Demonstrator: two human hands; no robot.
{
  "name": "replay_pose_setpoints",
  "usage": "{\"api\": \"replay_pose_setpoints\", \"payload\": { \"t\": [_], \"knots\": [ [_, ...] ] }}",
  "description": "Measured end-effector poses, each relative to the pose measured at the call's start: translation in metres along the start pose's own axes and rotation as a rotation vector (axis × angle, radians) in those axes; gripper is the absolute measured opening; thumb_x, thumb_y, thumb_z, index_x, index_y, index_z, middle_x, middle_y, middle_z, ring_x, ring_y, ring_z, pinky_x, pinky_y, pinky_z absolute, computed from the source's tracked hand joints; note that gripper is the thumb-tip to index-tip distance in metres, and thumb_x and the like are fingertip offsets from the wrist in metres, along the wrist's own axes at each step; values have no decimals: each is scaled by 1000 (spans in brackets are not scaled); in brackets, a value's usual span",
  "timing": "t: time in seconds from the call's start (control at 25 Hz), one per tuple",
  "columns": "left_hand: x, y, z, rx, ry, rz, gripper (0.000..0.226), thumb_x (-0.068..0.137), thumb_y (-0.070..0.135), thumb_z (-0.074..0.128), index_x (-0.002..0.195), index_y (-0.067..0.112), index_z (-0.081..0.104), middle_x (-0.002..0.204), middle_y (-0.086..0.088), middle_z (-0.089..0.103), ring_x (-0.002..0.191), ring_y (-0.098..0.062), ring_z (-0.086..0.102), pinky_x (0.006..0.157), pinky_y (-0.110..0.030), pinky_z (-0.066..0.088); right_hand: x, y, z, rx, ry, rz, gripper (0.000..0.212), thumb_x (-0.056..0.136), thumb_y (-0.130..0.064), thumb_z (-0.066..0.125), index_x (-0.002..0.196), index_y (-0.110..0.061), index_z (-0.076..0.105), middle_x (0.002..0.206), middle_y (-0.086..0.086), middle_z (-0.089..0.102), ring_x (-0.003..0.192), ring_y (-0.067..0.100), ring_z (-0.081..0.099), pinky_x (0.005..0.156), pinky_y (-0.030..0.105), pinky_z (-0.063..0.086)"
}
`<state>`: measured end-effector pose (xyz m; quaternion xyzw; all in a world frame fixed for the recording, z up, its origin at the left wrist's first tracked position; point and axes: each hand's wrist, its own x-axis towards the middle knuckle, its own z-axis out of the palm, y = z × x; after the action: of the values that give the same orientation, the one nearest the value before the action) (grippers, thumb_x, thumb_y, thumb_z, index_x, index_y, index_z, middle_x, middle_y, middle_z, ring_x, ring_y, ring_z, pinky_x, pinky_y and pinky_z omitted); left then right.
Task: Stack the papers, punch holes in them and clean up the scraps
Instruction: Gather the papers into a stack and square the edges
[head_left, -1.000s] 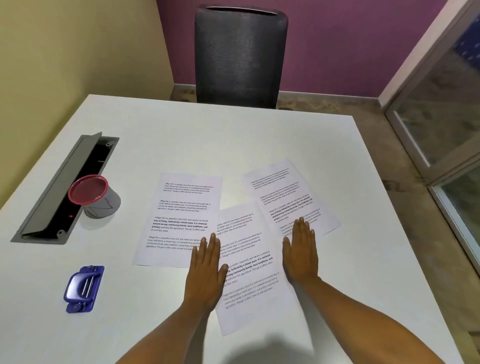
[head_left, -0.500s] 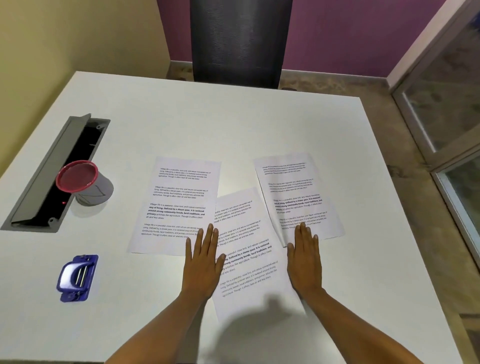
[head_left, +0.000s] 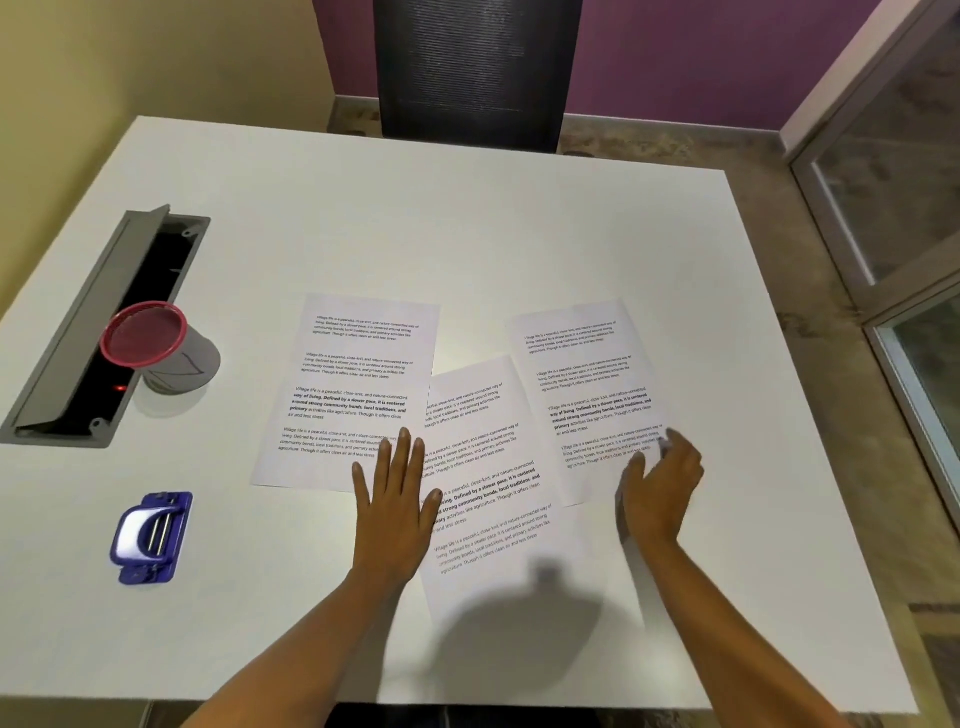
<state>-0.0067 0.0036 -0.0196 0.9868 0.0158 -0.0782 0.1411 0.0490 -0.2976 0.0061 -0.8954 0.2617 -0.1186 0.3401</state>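
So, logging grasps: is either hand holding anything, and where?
Right hand curls at the right sheet's near corner; grip unclear. Left hand presses flat, holding nothing.

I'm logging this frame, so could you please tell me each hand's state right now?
Left hand: open, flat on the left sheet and middle sheet.
Right hand: curled at a corner of the right sheet; grip cannot be told.

Single head view, forward and down over white table (head_left: 519, 234)

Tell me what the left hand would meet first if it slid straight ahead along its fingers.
Only paper: the left hand rests partly on the left sheet, so it would probably run up that sheet's right side, then over bare table. The chair stands beyond the far edge.
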Motion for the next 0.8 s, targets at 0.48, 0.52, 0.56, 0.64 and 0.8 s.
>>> {"api": "replay_pose_setpoints", "payload": {
  "t": [0.48, 0.52, 0.56, 0.64, 0.8],
  "knots": [
    [-13, -7, -9, 3, 4, -126, 81, 89, 62, -16, 155, 19, 1, 164, -1, -5, 151, -23, -8, 121, -56, -1, 46, -18, -6, -418, -313, 312, 87, 65, -39, 86, 132, -6, 40, 133, 21, 46, 127, 39, 38, 102, 46, 35],
    [-12, -7, -9, 3, 3, -125, 81, 89, 62, -16, 155, 19, 1, 164, -1, -5, 151, -23, -8, 121, -56, -1, 46, -18, -8, -367, -308, 328, 81, 66, -32, 86, 130, -7, 44, 131, 21, 49, 125, 39, 41, 102, 46, 38],
    [-12, -6, -9, 4, 0, -123, 81, 89, 62, -16, 155, 19, 2, 164, -1, -5, 151, -23, -8, 121, -56, -1, 46, -18, -9, -301, -308, 326, 74, 67, -24, 85, 128, -6, 47, 129, 21, 50, 122, 39, 45, 100, 47, 43],
    [-11, -7, -9, 15, -6, -124, 81, 88, 62, -16, 155, 19, 2, 164, -1, -5, 151, -23, -8, 121, -56, -1, 43, -19, -14, -160, -321, 286, 61, 69, -10, 81, 123, -2, 53, 123, 23, 53, 109, 38, 56, 89, 44, 51],
    [-11, -7, -9, 28, -17, -128, 83, 87, 61, -20, 155, 19, -1, 164, -2, -8, 151, -24, -10, 121, -56, -2, 17, -23, -23, -12, -381, 209, 46, 72, -7, 80, 112, -2, 58, 107, 15, 65, 83, 25, 57, 70, 26, 42]
  ]
}}
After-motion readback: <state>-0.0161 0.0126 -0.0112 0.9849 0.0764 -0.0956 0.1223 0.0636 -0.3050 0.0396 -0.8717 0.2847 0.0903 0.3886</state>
